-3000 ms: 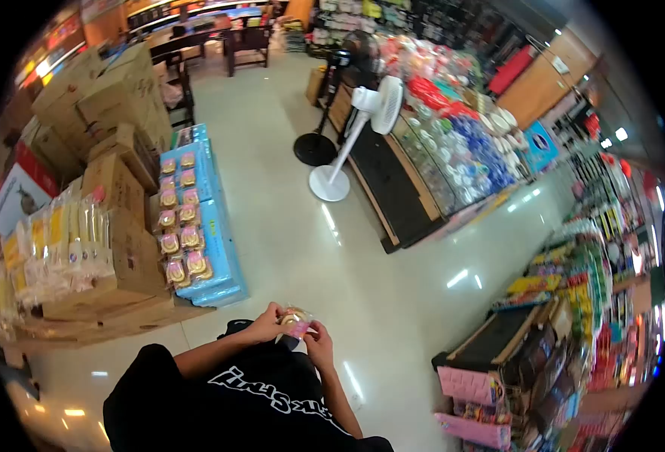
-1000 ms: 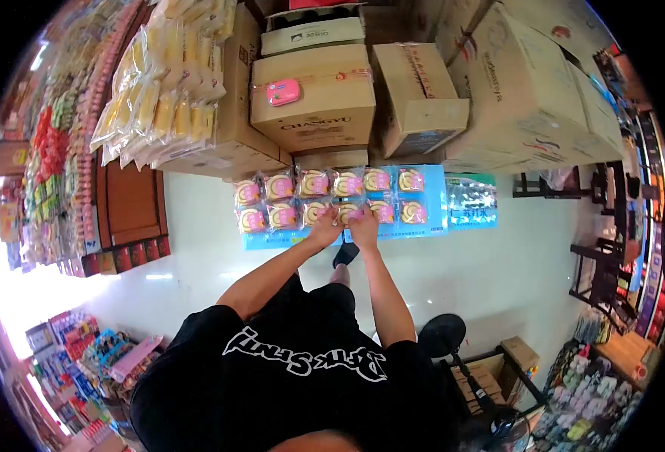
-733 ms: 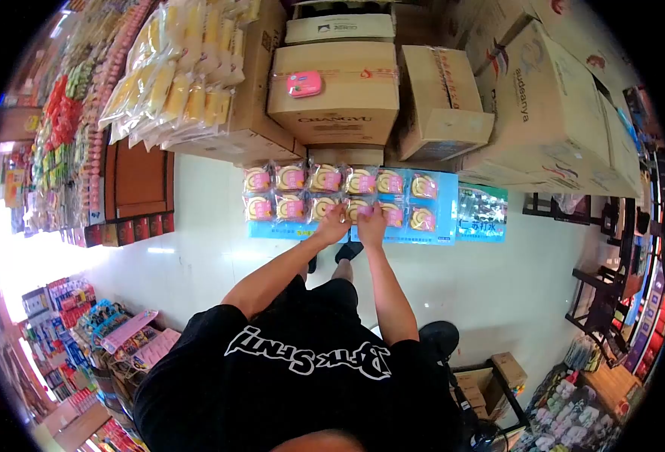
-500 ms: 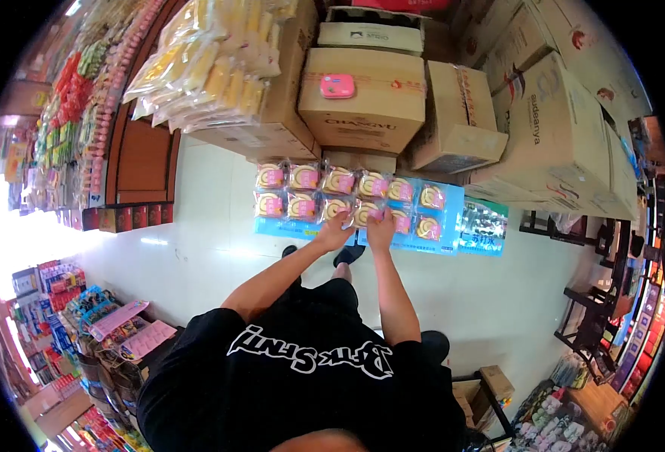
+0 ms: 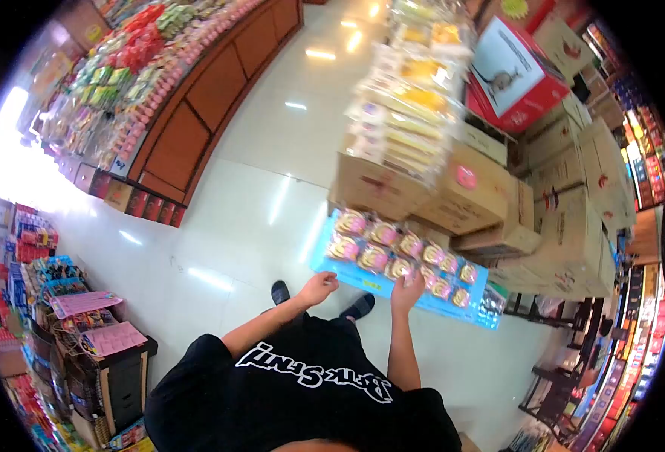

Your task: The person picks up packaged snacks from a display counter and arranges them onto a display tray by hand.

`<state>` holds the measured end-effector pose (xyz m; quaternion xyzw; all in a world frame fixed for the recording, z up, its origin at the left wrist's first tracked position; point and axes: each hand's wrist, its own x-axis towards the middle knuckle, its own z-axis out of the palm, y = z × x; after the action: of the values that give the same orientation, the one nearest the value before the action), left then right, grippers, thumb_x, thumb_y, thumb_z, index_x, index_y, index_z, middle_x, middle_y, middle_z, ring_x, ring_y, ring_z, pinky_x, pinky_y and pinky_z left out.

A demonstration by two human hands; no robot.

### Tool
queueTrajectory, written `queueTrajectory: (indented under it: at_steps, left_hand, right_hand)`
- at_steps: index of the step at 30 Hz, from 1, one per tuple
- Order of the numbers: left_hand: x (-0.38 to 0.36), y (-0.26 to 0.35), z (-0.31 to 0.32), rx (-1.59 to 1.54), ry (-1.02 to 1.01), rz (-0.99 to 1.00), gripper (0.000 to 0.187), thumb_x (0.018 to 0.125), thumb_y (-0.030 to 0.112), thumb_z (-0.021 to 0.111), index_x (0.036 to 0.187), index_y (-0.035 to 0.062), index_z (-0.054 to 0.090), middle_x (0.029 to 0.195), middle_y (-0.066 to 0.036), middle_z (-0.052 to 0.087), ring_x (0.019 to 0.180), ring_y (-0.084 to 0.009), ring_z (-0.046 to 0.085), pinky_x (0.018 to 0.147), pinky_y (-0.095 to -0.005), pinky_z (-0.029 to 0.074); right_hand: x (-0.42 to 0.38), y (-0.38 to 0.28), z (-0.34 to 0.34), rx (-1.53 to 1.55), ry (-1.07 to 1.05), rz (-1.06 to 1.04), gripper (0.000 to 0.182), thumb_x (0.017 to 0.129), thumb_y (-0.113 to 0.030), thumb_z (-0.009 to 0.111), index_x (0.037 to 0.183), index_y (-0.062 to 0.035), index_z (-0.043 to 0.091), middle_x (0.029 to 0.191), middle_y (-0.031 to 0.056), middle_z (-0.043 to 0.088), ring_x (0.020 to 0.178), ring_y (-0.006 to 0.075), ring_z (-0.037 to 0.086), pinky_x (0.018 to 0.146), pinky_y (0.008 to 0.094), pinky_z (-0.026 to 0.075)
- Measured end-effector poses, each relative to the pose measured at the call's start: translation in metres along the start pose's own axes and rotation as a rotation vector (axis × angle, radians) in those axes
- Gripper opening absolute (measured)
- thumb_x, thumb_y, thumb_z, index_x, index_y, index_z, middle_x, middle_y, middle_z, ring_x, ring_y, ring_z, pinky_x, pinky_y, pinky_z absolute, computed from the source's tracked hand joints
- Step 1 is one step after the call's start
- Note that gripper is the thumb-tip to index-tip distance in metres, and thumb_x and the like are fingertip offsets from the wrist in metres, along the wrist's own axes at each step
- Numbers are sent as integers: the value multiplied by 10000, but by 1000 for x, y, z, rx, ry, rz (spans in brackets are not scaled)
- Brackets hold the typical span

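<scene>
At the far left of the blue boxes point(image 5: 381, 283), well apart from them, a wooden cabinet point(image 5: 184, 147) carries bagged goods too many to count. Below it, also well left of the boxes, two pink cards point(image 5: 114, 338) lie on a display.

Just beside the boxes' near left edge is the left hand point(image 5: 319, 289). Its fingers are loosely bent and slightly apart, with nothing seen in them.

On the boxes lie the round cakes in clear wrappers point(image 5: 372, 258), pink labels showing. They form two rows of six, twelve in all, though the fingers partly cover the near row's middle. Both rows run nearly the whole length, fairly evenly spaced, and no such pack shows off the boxes.

The right hand point(image 5: 409, 289) is at the middle of the near row, fingertips bent down against the packs; whether it grips one cannot be told.

Beyond the boxes, bags of yellow food point(image 5: 415, 98) are piled on a carton, their number unclear. Right of that pile are one pink tin point(image 5: 466, 177), one red box point(image 5: 515, 74) and several brown cartons point(image 5: 558, 241).
</scene>
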<state>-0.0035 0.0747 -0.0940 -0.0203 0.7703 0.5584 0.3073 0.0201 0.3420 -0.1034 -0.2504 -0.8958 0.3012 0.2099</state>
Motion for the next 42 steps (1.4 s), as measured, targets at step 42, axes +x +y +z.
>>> queueTrajectory:
  at_steps: [42]
  left_hand:
    - [135, 16, -538, -524, 474, -152, 281, 890, 246, 602, 1093, 55, 569, 982, -34, 628, 882, -137, 584, 736, -282, 467]
  right_hand:
    - [158, -478, 403, -183, -1172, -533, 575, 787, -359, 642, 1188, 42, 544, 1129, 253, 597, 1052, 383, 575, 909, 440, 458]
